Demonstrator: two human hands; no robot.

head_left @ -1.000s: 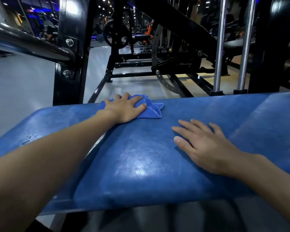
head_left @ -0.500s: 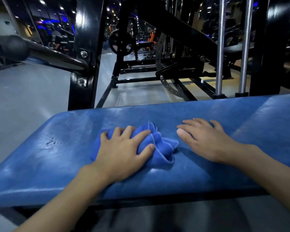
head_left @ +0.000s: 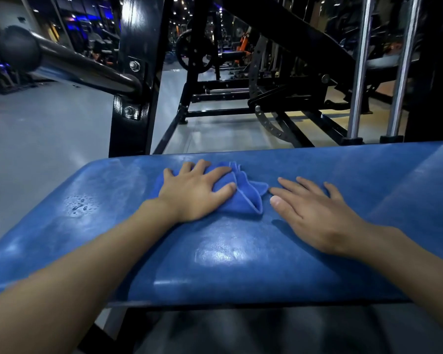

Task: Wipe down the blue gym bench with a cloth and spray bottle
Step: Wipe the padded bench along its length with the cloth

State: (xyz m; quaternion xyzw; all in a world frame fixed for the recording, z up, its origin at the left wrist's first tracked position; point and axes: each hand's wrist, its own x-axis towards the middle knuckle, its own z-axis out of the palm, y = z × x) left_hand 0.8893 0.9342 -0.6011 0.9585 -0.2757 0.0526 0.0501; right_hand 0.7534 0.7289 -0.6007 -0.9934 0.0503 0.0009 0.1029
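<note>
The blue gym bench [head_left: 241, 264] runs across the lower half of the view, its padded top shiny. My left hand [head_left: 195, 192] presses flat on a crumpled blue cloth [head_left: 248, 198] near the bench's far edge, fingers spread over it. To the right of the cloth, my right hand [head_left: 310, 213] lies flat on the bare pad with fingers apart, its fingertips almost touching the cloth's corner. A patch of spray droplets [head_left: 79, 204] sits on the pad to the left. No spray bottle is in view.
A black upright post [head_left: 136, 80] with a thick steel bar [head_left: 69, 65] stands just beyond the bench on the left. Black machine frames [head_left: 279, 98] and two chrome guide rods [head_left: 361, 67] stand behind. Grey floor [head_left: 36, 139] lies to the left.
My left hand pulled the cloth toward me from the far edge, then pushed it back toward the far edge. My right hand stayed flat on the pad.
</note>
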